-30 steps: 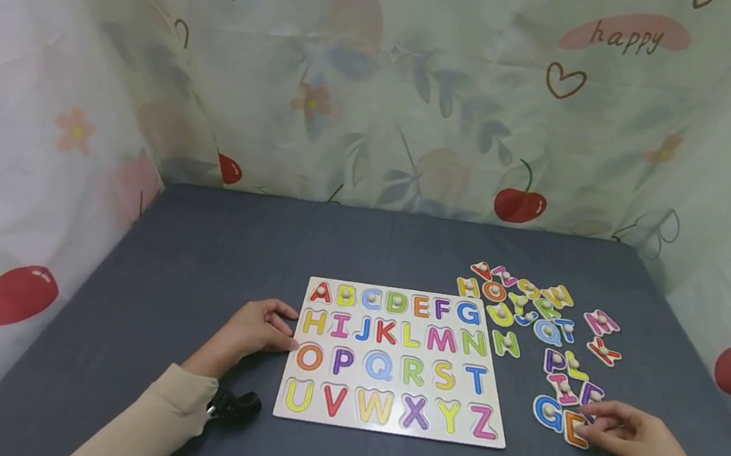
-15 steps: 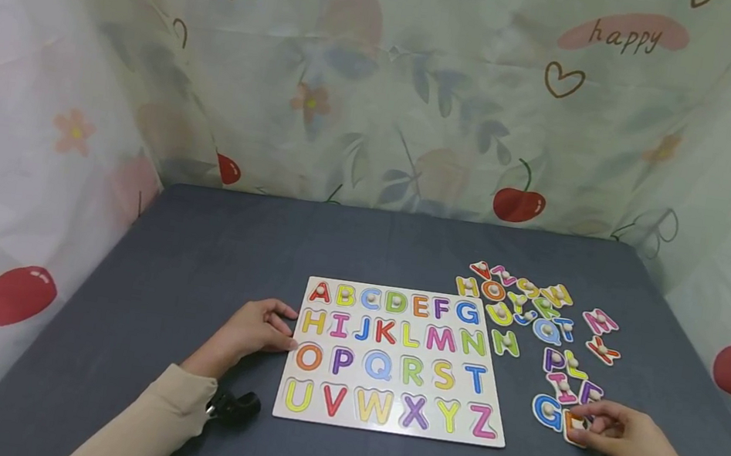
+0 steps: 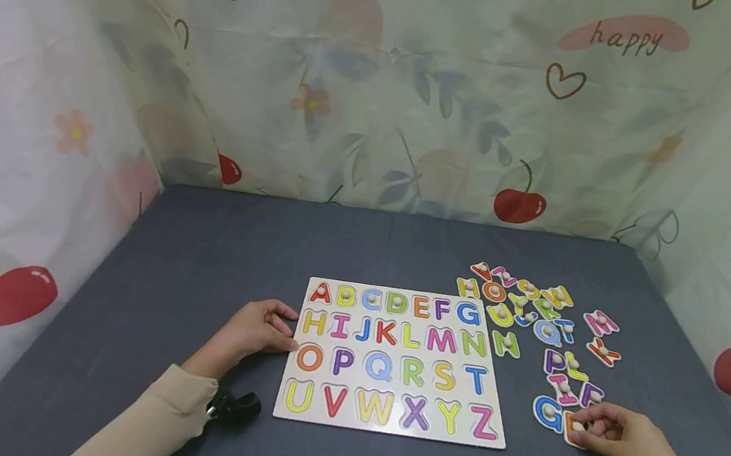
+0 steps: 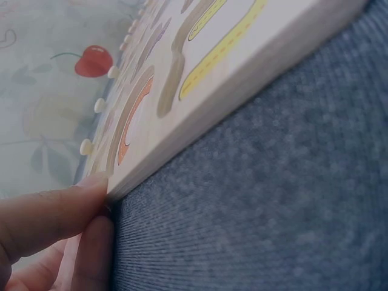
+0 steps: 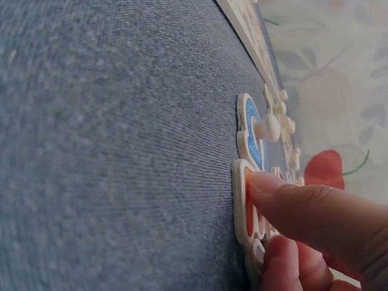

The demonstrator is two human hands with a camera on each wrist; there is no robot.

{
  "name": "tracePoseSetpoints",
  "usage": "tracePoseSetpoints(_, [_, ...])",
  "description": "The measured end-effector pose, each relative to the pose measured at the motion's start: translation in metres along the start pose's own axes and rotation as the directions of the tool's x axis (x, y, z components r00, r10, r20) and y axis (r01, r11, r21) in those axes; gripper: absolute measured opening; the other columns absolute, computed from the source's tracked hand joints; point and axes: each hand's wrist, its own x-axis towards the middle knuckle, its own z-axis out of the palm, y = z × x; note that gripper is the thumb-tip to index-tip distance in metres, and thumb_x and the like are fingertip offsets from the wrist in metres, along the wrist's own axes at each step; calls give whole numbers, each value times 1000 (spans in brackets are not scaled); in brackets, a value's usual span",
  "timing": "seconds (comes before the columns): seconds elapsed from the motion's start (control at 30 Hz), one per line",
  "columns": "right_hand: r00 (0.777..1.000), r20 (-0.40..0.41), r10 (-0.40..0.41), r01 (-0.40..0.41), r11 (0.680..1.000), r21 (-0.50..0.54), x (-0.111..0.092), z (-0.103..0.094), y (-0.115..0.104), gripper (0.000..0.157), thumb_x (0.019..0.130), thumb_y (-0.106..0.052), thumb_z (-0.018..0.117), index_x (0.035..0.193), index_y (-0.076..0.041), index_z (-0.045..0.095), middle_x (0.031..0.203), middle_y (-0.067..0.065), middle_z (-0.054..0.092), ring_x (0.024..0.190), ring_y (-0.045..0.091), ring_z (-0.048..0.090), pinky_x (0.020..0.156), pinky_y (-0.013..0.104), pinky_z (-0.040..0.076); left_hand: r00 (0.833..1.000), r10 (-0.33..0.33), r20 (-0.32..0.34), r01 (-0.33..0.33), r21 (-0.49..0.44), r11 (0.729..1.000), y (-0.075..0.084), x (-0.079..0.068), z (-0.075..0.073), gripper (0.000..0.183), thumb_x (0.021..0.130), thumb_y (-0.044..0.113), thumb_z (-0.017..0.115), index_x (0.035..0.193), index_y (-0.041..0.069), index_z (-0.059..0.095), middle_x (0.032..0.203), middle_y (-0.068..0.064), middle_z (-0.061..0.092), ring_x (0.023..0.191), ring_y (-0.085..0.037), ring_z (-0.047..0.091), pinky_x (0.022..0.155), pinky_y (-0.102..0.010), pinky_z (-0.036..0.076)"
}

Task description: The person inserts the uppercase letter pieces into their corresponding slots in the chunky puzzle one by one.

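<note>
A white alphabet puzzle board [image 3: 395,385] lies on the dark cloth, with knobbed pieces seated at A, B, C and D. My left hand [image 3: 256,329] holds its left edge; in the left wrist view the thumb [image 4: 91,185] lies over the edge and a finger is beside it. At the right, my right hand [image 3: 629,446] pinches an orange letter piece [image 3: 568,428], apparently the E, partly covered by the fingers. In the right wrist view the thumb [image 5: 297,203] is against its orange face and the piece is low by the cloth. The blue G piece [image 3: 547,413] lies beside it.
Purple F [image 3: 591,394], pink I [image 3: 563,389] and purple P [image 3: 553,361] pieces lie just beyond the right hand. Red K [image 3: 603,352] and pink M [image 3: 601,323] sit farther right. Several more loose letters, among them yellow U [image 3: 500,315], cluster past the board's upper right corner.
My right hand has shifted slightly left and its fingers have closed in on the orange letter piece, covering more of it. The left hand and the board have stayed put.
</note>
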Motion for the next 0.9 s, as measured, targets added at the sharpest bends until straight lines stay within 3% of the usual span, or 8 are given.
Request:
tracePoseSetpoints(0.47, [997, 73, 21, -23, 999, 22, -1, -7, 0, 36, 85, -29, 74, 102, 2, 67, 76, -1, 60, 63, 4, 50, 58, 22, 39, 1000, 3, 3, -3, -3, 1000, 1, -2, 0, 48, 69, -4, 83, 113, 1, 62, 77, -10, 63, 65, -16, 62, 61, -27, 52])
tracePoseSetpoints(0.63, [993, 114, 10, -16, 999, 50, -1, -17, -10, 42, 86, -34, 72, 106, 2, 65, 81, 1, 63, 67, 7, 53, 60, 23, 45, 1000, 6, 4, -6, 0, 1000, 2, -1, 0, 48, 69, -4, 82, 112, 1, 62, 77, -10, 62, 65, -16, 62, 61, -27, 52])
tracePoseSetpoints(0.77, [994, 90, -57, 52, 997, 58, 2, -23, -30, 38, 88, -31, 70, 106, 2, 64, 84, 2, 65, 67, 8, 55, 59, 25, 46, 1000, 8, 1, -8, 0, 1000, 0, 0, 0, 48, 69, -4, 83, 112, 1, 62, 76, -9, 61, 65, -16, 61, 61, -27, 52])
tracePoseSetpoints(0.9, [983, 44, -179, 178, 984, 26, 11, -25, -57, 29, 89, -24, 70, 103, 1, 66, 85, 1, 67, 69, 4, 56, 59, 24, 47, 1000, 9, 9, -9, -8, 1000, -1, 0, 0, 48, 69, -4, 83, 112, 1, 62, 76, -9, 61, 65, -16, 62, 61, -27, 52])
